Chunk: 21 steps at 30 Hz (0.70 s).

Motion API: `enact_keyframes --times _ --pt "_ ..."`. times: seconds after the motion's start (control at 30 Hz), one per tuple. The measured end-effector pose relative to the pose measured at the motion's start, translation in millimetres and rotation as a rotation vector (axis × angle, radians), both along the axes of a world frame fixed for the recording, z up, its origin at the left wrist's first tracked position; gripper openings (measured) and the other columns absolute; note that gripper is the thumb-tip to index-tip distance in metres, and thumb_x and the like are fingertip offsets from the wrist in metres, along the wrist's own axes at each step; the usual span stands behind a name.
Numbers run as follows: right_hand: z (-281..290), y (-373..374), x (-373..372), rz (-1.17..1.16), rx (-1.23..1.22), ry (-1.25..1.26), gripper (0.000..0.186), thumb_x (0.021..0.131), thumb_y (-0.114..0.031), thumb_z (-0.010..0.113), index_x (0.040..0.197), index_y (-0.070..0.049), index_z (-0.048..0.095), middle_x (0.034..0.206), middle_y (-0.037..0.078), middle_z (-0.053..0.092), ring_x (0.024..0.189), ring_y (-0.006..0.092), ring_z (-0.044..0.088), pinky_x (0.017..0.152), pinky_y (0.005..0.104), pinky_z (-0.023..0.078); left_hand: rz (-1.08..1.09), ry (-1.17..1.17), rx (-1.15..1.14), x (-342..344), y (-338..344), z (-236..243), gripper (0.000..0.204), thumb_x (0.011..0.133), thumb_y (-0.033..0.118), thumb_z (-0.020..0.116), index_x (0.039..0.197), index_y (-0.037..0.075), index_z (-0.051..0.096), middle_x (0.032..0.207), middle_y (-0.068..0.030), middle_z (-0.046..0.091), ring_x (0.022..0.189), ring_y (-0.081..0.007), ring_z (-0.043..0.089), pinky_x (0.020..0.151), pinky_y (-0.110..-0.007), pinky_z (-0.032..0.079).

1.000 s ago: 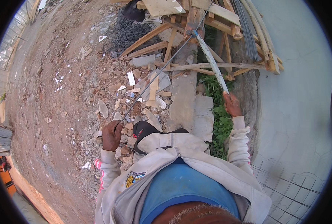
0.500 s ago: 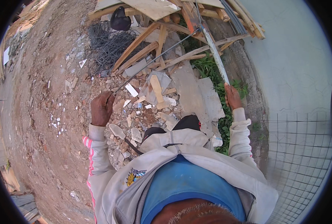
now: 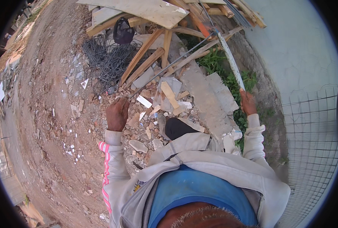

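Observation:
My left hand (image 3: 117, 114) is closed round the near end of a thin metal rod (image 3: 169, 65). From there the rod slants up and to the right to the far end of a white-painted metal bar (image 3: 230, 57). My right hand (image 3: 247, 102) grips the bar's lower end. Rod and bar meet at an angle beside an orange-marked timber (image 3: 202, 27), where another thin rod also runs upward. How they join there is too small to make out.
A tangle of grey wire (image 3: 110, 57) with a dark bag (image 3: 123, 31) lies by stacked planks (image 3: 138, 8). Rubble and broken tile (image 3: 144, 101) cover the ground ahead. Green plants (image 3: 245, 80) grow along the pale wall (image 3: 298, 57); wire mesh (image 3: 311, 136) stands at the right.
Both hands and the joined rod and bar sit farther right in the picture, with the view shifted. The left hand still holds the rod, the right hand the bar.

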State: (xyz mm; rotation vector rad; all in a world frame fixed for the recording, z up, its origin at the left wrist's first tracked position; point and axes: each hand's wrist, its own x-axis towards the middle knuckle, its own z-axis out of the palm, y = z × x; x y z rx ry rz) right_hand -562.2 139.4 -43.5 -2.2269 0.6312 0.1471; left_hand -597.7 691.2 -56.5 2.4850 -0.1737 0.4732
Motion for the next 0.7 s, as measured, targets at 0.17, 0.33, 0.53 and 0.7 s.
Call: enact_keyframes --times 0.17,0.33,0.53,0.7 --pt "-8.7 55.3 -16.1 -0.161 0.008 -0.026 0.059 0.094 -0.060 0.056 0.105 -0.003 0.063 0.056 0.002 0.046 0.043 0.0130 0.045 0.042 0.0309 0.035 -0.102 0.028 0.011 67.0 61.9 -7.6 0.007 0.088 0.009 0.068 0.092 0.004 0.067 0.083 -0.0172 0.065 0.072 -0.0376 0.064 0.060 -0.044 0.050" --pt "-2.7 106.1 -17.3 -0.268 0.035 -0.050 0.056 0.094 -0.060 0.057 0.104 -0.005 0.064 0.056 -0.001 0.043 0.042 0.0099 0.040 0.040 0.0283 0.032 -0.196 0.047 0.020 111.3 93.6 1.0 0.005 0.087 0.006 0.068 0.090 0.003 0.066 0.081 -0.0174 0.064 0.071 -0.0389 0.063 0.060 -0.044 0.049" --pt "1.1 152.3 -17.9 -0.368 -0.003 -0.004 0.049 0.097 -0.058 0.054 0.094 -0.009 0.059 0.055 -0.002 0.042 0.041 0.0079 0.040 0.038 0.0268 0.031 -0.309 0.030 0.013 171.3 127.8 -3.5 0.006 0.086 0.006 0.068 0.092 0.003 0.066 0.080 -0.0175 0.063 0.070 -0.0386 0.063 0.059 -0.044 0.049" --pt "2.9 187.3 -8.9 -0.442 0.040 -0.059 0.051 0.096 -0.056 0.056 0.101 -0.006 0.064 0.054 -0.003 0.040 0.042 0.0091 0.039 0.040 0.0294 0.032 -0.421 0.054 0.026 221.4 154.5 2.9 0.008 0.086 0.005 0.068 0.093 0.002 0.065 0.078 -0.0175 0.061 0.069 -0.0380 0.061 0.058 -0.043 0.047"
